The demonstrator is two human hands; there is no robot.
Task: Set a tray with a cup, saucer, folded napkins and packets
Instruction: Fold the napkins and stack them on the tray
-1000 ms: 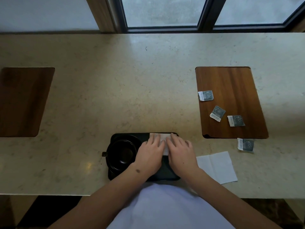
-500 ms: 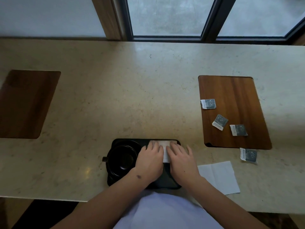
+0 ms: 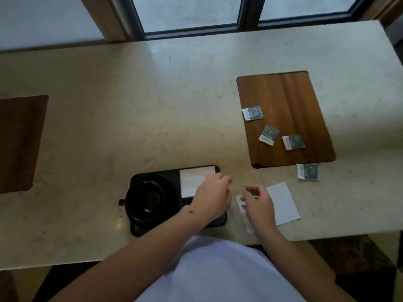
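A black tray (image 3: 157, 231) lies near the counter's front edge. On its left part a black cup (image 3: 146, 198) stands on a black saucer (image 3: 172, 188). A folded white napkin (image 3: 193, 179) lies on the tray's right part. My left hand (image 3: 212, 198) hovers over the tray's right end with loosely curled fingers, touching the napkin's right edge. An unfolded napkin (image 3: 283, 203) lies flat on the counter to the right of the tray. My right hand (image 3: 258, 204) is over its left edge, thumb and curled fingers pinching it. Several grey packets (image 3: 269, 135) lie to the right.
Three packets lie on a wooden board (image 3: 283, 94) at the right, and one packet (image 3: 307, 172) lies on the stone counter (image 3: 130, 118) just below it. Another wooden board (image 3: 19, 142) lies at the far left. A window frame runs behind the counter.
Both hands have lifted off the folded napkin on the tray. My right hand moved right to the flat napkin on the counter; my left hand shifted to the tray's right end.
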